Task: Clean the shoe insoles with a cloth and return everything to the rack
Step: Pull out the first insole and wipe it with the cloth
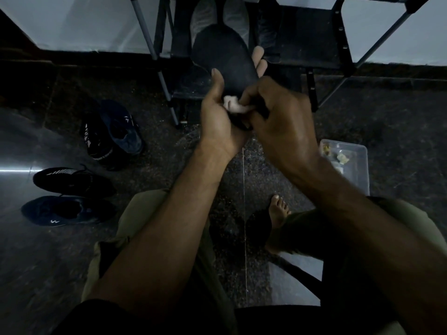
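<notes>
Left hand [219,117] is cradling the insole [223,59], pointing to 12 o'clock toward the rack [312,56], while right hand [278,122] is pinching the cloth [233,105]; hard wiping is risking buckling it loose.

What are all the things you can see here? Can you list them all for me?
insole: 1, black, held up in front of the rack
cloth: 1, white, small wad pressed on the insole's near end
rack: 1, black with grey poles, top of the picture
grey shoes: 2, on the rack behind the insole
dark shoes: 4, black and navy, on the floor at left
box: 1, clear plastic, on the floor at right, small bits inside
floor: dark, speckled
left hand: holds the insole
right hand: pinches the cloth
foot: 1, bare, on the floor
</notes>
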